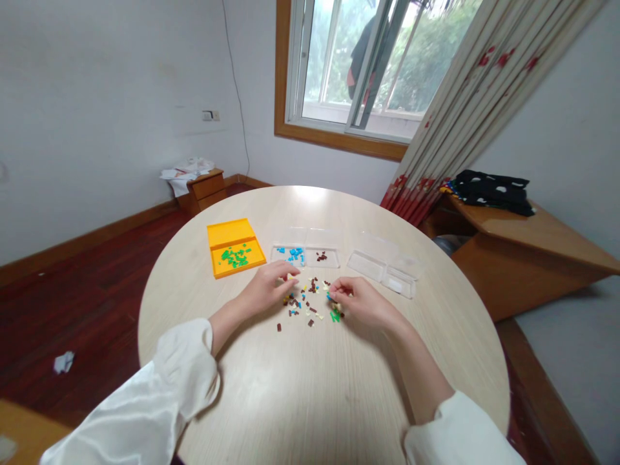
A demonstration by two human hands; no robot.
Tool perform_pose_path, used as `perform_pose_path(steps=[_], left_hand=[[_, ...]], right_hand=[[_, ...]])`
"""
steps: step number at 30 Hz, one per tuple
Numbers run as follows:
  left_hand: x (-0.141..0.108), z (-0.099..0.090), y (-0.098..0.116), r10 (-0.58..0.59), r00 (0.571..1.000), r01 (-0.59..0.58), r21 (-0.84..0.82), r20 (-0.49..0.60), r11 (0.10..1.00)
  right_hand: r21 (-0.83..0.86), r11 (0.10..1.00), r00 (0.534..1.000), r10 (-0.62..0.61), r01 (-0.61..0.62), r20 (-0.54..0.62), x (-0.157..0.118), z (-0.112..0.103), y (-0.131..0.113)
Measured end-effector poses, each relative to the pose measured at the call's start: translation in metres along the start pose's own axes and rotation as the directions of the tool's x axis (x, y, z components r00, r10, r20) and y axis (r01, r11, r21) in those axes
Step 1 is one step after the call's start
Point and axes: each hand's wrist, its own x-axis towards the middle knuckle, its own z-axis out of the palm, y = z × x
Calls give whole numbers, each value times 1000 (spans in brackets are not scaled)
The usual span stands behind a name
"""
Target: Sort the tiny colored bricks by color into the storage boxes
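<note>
A scatter of small toy bricks (311, 323) in brown, cream, blue, yellow and green lies on the round table, between my two hands. My left hand (267, 284) hovers at the left side of the scatter, its thumb and fingers apart. On the right, my right hand (358, 300) has thumb and fingertips pinched together, with a small blue brick (329, 297) showing at the tips. Several green bricks (335, 315) lie just below that hand. Its palm side is hidden.
A yellow case (209, 248) with green bricks stands open at the left. Behind my hands are a clear box (314, 263) holding blue and brown bricks in separate compartments, and another clear box (368, 266) to its right. The round table (290, 400) has a curved edge.
</note>
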Motion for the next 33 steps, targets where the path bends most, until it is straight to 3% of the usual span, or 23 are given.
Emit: perform_pose_path(steps=[5,11,14,19,26,30,33], left_hand=[[-5,17,23,130,981,-116,-97,145,988],[-6,17,27,123,984,-111,-96,132,989],[-6,15,25,84,989,-75,-79,123,994],[-5,13,22,-44,998,46,-44,47,998],[-5,17,20,-156,987,157,-4,47,988],[-4,17,20,-176,981,174,28,80,984],[-2,11,14,-198,980,196,73,19,978]], right_hand=[[308,951,996,-49,25,69,3,14,-8],[400,916,992,-68,19,108,4,20,-9],[300,953,999,-44,32,32,6,17,-3],[-122,989,976,62,-89,-209,8,6,9],[-440,881,977,98,-174,-190,2,3,2],[-510,836,976,130,-201,-172,1,4,-2],[-517,831,976,137,-207,-172,0,4,-3]])
